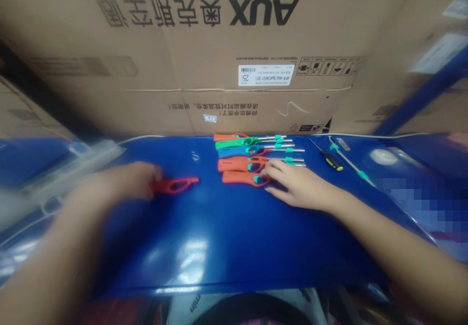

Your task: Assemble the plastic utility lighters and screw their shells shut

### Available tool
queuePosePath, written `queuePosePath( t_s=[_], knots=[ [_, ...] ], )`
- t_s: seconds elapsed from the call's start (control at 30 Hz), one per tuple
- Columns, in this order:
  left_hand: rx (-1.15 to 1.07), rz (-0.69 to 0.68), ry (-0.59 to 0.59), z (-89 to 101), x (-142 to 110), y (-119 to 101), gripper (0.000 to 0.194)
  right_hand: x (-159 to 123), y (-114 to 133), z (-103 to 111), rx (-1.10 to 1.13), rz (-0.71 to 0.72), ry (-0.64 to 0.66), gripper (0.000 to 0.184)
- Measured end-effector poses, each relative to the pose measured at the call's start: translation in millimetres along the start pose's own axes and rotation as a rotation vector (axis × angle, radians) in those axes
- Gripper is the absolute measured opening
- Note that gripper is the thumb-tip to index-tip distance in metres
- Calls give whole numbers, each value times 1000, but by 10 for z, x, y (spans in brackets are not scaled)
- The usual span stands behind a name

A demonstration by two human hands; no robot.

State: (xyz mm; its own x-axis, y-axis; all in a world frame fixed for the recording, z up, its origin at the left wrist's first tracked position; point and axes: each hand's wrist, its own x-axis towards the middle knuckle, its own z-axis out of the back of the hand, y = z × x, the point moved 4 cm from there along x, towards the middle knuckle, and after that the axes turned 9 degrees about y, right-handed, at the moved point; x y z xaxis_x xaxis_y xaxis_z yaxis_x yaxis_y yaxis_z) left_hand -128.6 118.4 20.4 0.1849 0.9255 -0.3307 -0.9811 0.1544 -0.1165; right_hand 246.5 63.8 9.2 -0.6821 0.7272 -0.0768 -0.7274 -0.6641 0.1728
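Observation:
My left hand [137,181], smeared by motion, is closed around the rear end of a red utility lighter body [175,185]. No metal tube shows on this one, and its front end points right. Across the middle of the table, my right hand [292,181] has its fingers and thumb closed about the trigger end of the nearest orange utility lighter [239,178]. A second orange lighter [237,164] lies right behind it, close to the fingertips. Farther back are a blue lighter [236,150], a green lighter [228,143] and another orange lighter [224,137], their metal tubes pointing right.
The blue table [219,247] meets a large cardboard sheet [201,71] at the back. To the right lie a black-and-yellow screwdriver [331,160], a loose metal tube [349,162] with green parts and a white round object [383,157]. Blurred clear plastic [87,164] is at left.

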Motion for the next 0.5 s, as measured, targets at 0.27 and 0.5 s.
queuePosePath(
  t_s=[0.27, 0.5],
  knots=[
    [141, 141, 11, 229, 368, 408, 31, 31, -59, -40, 25, -7, 37, 24],
    [144, 129, -85, 394, 900, 498, 35, 33, -23, -25, 2, -16, 36, 23]
  ],
)
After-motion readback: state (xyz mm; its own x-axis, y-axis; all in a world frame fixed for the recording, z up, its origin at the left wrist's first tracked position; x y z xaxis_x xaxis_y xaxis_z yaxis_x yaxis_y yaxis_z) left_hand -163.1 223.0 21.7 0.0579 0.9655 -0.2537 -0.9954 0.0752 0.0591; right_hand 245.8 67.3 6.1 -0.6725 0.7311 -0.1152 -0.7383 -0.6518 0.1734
